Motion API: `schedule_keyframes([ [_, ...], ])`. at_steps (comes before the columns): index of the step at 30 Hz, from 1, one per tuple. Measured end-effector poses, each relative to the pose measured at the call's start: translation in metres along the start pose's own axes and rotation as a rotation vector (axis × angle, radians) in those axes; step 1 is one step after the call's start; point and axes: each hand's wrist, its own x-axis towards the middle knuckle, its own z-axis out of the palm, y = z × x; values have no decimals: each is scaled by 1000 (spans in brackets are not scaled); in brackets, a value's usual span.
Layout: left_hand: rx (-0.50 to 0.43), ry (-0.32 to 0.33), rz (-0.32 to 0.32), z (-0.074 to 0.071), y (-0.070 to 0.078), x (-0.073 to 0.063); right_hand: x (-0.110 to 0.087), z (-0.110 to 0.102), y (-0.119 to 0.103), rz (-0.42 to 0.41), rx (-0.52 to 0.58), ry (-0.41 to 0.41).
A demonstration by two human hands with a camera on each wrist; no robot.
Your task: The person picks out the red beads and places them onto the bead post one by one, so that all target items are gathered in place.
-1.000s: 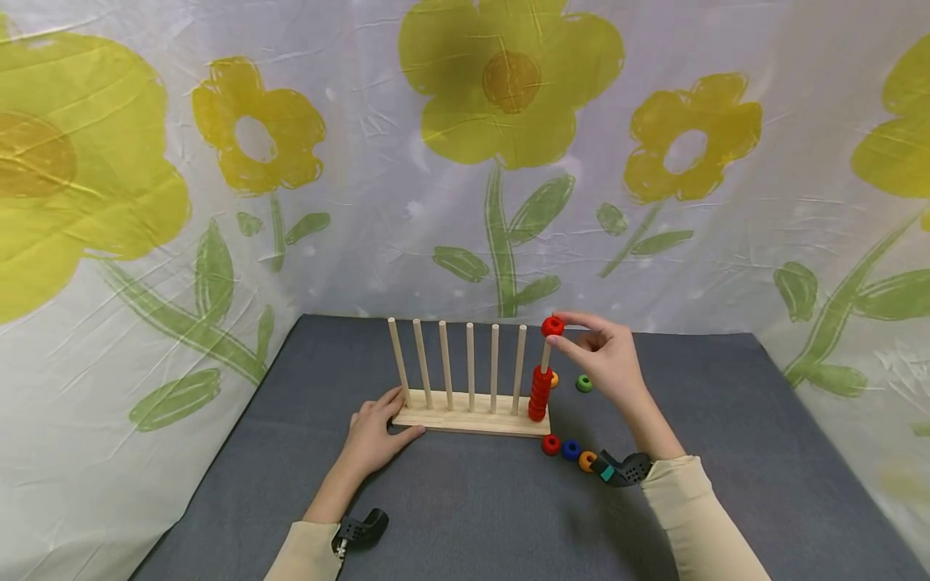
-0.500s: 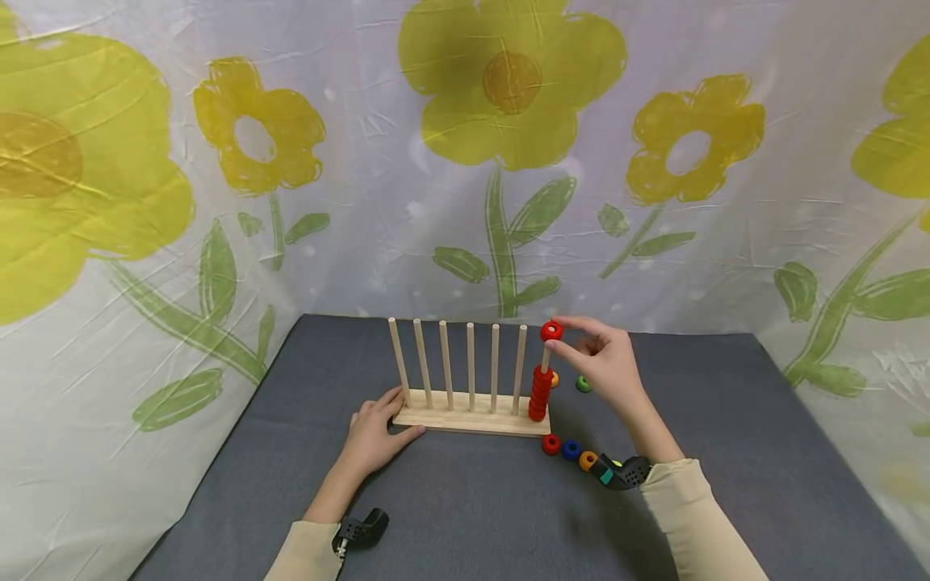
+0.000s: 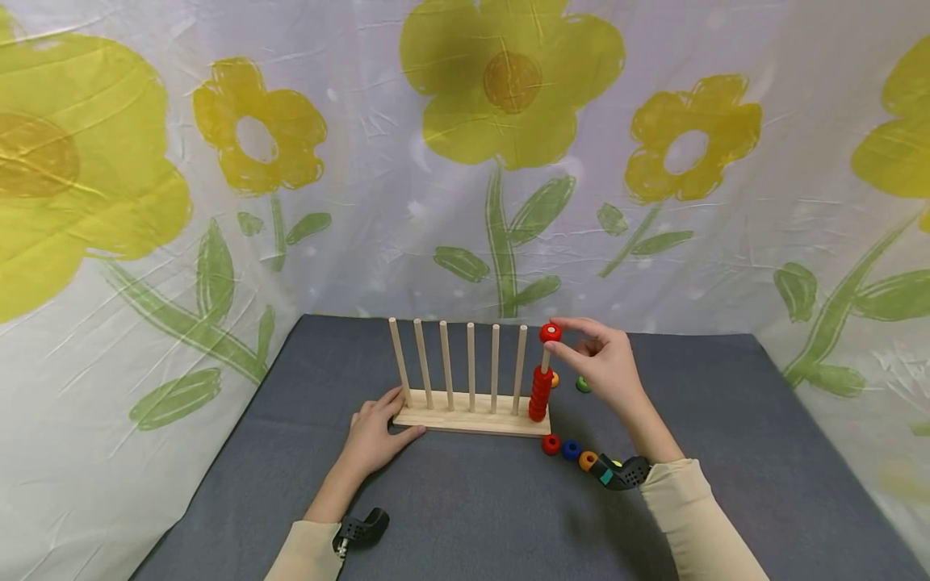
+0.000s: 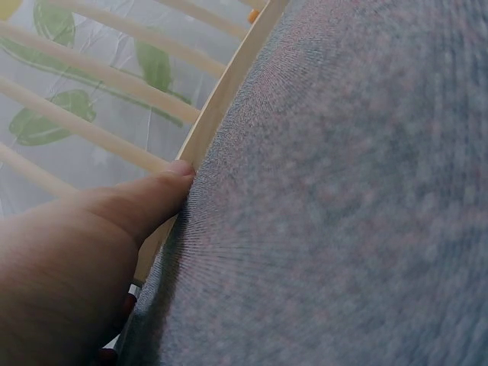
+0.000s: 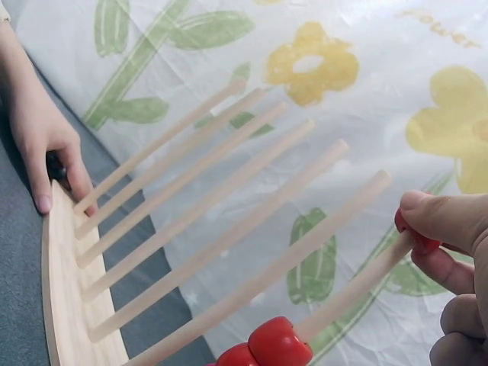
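Note:
A wooden peg rack [image 3: 472, 420] stands on the grey cloth, several upright pegs rising from its base. My left hand [image 3: 370, 436] holds the base's left end, thumb along the front edge and fingers at the end and behind. Between thumb and fingertips, my right hand [image 3: 606, 363] pinches a red bead [image 3: 550, 333] at the top of the rightmost peg; the peg's tip shows in its hole. Lower on that peg sits a stack of red beads [image 3: 540, 394], with bare wood between. The right wrist view shows the pinched bead [image 5: 418, 231] partly hidden by the fingers.
In front of the rack's right end lie a red bead [image 3: 551, 445], a blue bead [image 3: 571, 450] and an orange bead [image 3: 588, 461]. A yellowish bead is mostly hidden by the wrist camera [image 3: 623, 472]. Behind lie another orange bead [image 3: 555, 379] and a green bead [image 3: 584, 385].
My right hand has lowered the red bead slightly and tipped it, so it now sits over the rightmost peg's tip. The left hand and rack have not moved.

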Motion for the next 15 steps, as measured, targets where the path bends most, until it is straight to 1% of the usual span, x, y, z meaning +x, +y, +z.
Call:
schedule_keyframes([
  [6, 0, -14, -12, -2, 1, -1, 0, 0, -1, -9, 1, -6],
  [15, 2, -10, -14, -2, 2, -2, -1, -3, -2, 48, 23, -78],
])
